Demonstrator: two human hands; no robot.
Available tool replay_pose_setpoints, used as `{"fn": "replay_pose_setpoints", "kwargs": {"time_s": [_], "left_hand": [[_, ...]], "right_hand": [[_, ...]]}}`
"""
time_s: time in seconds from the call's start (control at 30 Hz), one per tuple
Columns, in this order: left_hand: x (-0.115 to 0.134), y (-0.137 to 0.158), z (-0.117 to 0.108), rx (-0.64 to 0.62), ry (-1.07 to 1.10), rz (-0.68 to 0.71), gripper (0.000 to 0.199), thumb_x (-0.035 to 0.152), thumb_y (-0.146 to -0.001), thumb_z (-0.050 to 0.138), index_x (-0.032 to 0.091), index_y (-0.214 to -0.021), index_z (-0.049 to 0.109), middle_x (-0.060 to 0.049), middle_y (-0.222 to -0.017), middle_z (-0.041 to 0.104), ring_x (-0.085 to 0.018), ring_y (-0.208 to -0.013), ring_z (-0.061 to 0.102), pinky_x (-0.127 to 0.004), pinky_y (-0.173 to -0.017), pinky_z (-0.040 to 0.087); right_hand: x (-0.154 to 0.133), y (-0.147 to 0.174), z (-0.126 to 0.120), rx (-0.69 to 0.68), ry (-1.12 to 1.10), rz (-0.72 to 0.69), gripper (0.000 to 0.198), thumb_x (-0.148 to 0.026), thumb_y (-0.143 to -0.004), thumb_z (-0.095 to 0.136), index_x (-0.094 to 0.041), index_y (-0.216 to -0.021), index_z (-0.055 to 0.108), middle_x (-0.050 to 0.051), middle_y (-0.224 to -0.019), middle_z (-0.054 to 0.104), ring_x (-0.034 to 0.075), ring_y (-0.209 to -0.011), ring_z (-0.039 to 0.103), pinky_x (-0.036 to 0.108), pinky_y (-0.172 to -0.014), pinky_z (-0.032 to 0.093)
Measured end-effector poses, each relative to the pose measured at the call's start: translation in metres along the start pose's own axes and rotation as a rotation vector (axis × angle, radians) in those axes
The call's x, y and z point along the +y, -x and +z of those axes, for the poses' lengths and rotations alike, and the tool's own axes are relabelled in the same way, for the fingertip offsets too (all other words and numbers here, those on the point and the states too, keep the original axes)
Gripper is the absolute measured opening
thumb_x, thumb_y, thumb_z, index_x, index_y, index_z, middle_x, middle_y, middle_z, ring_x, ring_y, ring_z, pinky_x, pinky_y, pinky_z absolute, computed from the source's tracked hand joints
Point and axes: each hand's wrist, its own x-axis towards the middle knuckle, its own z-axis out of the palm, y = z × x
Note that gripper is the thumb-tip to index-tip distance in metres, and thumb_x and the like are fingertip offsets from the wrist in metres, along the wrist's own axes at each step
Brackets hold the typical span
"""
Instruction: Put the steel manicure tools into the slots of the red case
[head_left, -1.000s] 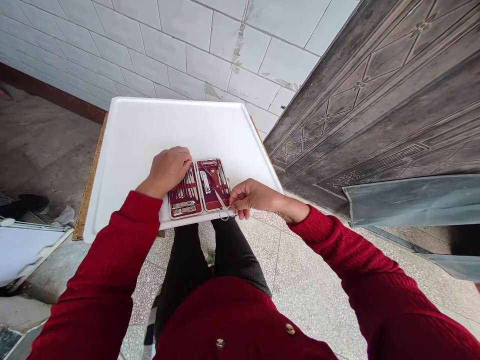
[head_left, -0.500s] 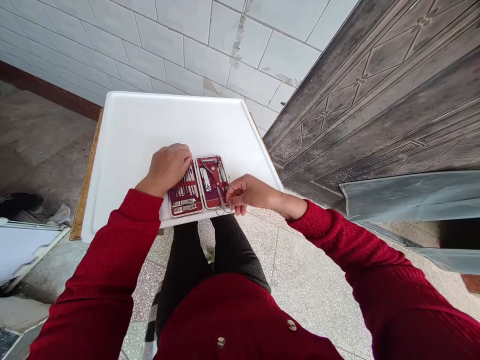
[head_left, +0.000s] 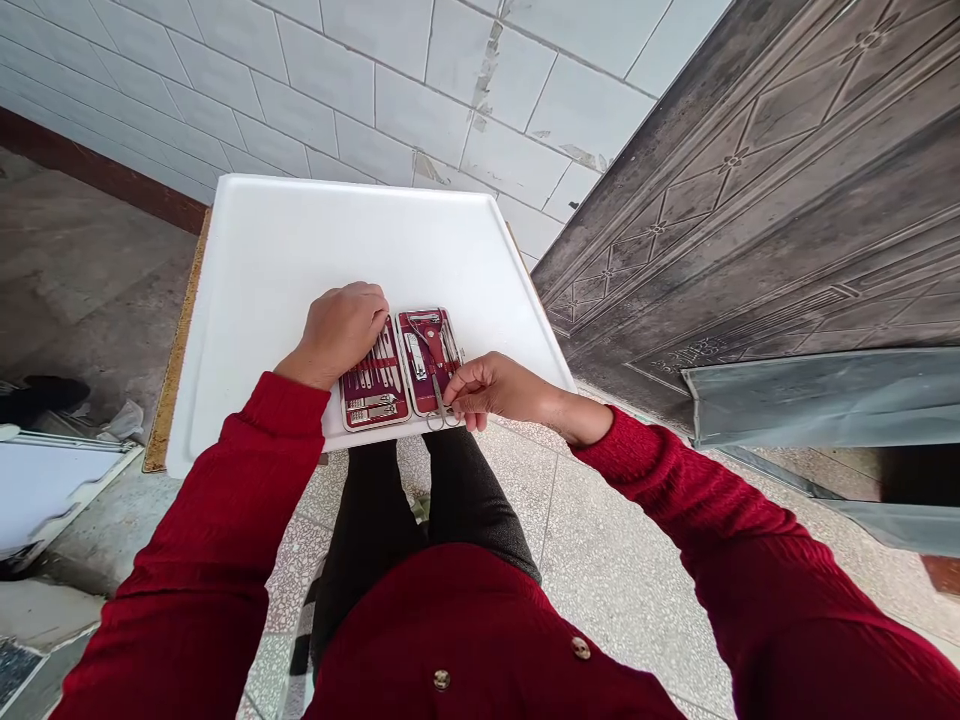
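An open manicure case [head_left: 412, 405] with a dark red lining lies on the near edge of a white tabletop [head_left: 300, 235]. Curled fingers of my left hand [head_left: 341, 330] rest on the upper left side of the case, covering part of it; their tips are hidden. In the left half sit several slim metal tools and nail clippers [head_left: 373, 412]. My right hand [head_left: 499, 388] pinches with thumb and forefinger near the finger loops of small scissors [head_left: 437, 390], which lie over the right half. Another nail clipper [head_left: 415, 357] is beside the scissors.
A white tiled wall [head_left: 420, 110] stands behind the table. On the right is a dark panelled door [head_left: 750, 200] with a grey-green sheet [head_left: 810, 400] along its lower part. Speckled floor [head_left: 615, 540] lies below, and a white object [head_left: 56, 490] is at the left.
My right hand has shifted slightly left over the case, its fingertips closer to the scissors. My left hand keeps its place on the case. The camera view has moved a little.
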Motion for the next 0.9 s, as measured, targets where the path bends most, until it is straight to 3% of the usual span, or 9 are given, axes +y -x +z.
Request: {"fn": "replay_pose_setpoints", "kwargs": {"time_s": [0.33, 0.47, 0.63, 0.9], "left_hand": [[0.000, 0.000, -0.001, -0.001, -0.009, 0.004, 0.034, 0.022, -0.100, 0.040, 0.019, -0.091, 0.072, -0.009, -0.112, 0.076, -0.029, -0.105, 0.069, -0.042, -0.083, 0.053], [0.001, 0.000, -0.001, -0.010, -0.010, 0.005, 0.033, 0.023, -0.101, 0.040, 0.020, -0.092, 0.072, -0.009, -0.115, 0.075, -0.030, -0.107, 0.068, -0.042, -0.083, 0.052], [0.001, 0.000, -0.001, -0.004, -0.006, -0.007, 0.033, 0.023, -0.101, 0.040, 0.021, -0.092, 0.072, -0.008, -0.116, 0.075, -0.029, -0.108, 0.068, -0.042, -0.084, 0.052], [0.000, -0.001, 0.001, -0.003, -0.006, -0.009, 0.033, 0.022, -0.100, 0.040, 0.020, -0.092, 0.072, -0.008, -0.117, 0.076, -0.029, -0.110, 0.068, -0.043, -0.084, 0.052]], "right_hand": [[0.002, -0.002, 0.007, 0.206, 0.188, -0.099, 0.001, -0.019, -0.082, 0.066, -0.018, -0.082, 0.067, -0.002, -0.066, 0.066, 0.011, -0.056, 0.062, 0.022, -0.049, 0.045], [0.003, 0.003, 0.015, 0.309, 0.338, -0.166, 0.008, -0.015, -0.085, 0.061, -0.020, -0.082, 0.066, -0.004, -0.064, 0.064, 0.011, -0.060, 0.059, 0.024, -0.059, 0.043], [0.002, 0.007, 0.022, 0.416, 0.548, -0.293, 0.013, -0.010, -0.086, 0.060, -0.020, -0.079, 0.065, -0.002, -0.075, 0.069, 0.012, -0.069, 0.059, 0.025, -0.067, 0.039], [0.015, 0.004, 0.034, 0.575, 0.817, -0.409, 0.014, -0.012, -0.093, 0.058, -0.019, -0.086, 0.067, 0.005, -0.086, 0.069, 0.016, -0.073, 0.060, 0.027, -0.068, 0.041]]}}
